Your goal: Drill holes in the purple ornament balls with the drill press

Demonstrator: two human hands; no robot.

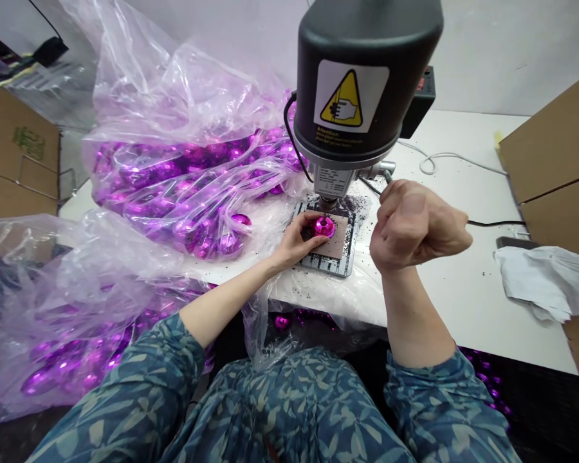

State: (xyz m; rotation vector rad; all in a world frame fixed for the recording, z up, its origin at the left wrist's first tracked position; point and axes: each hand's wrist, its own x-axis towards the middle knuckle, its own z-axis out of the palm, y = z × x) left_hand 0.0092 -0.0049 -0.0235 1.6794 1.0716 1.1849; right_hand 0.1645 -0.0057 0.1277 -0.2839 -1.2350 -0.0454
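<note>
My left hand point(303, 239) pinches a shiny magenta disc-like piece point(325, 227) with a hole at its middle. The piece rests on a tan board point(336, 247) on the slotted metal base point(318, 265) of a drill press point(361, 83), directly below its spindle. To the right of the machine, my right hand point(415, 225) is closed in a fist around the drill press lever point(388, 172); only a short stretch of the lever shows by its metal hub. Dark chips lie scattered over the base.
Clear plastic bags point(174, 186) full of shiny purple pieces cover the table's left side, with another bag point(91, 347) lower down. Cardboard boxes point(554, 141) stand at right and left. A white cloth or paper point(550, 276) lies at right; a cable point(496, 223) crosses the white table point(444, 289).
</note>
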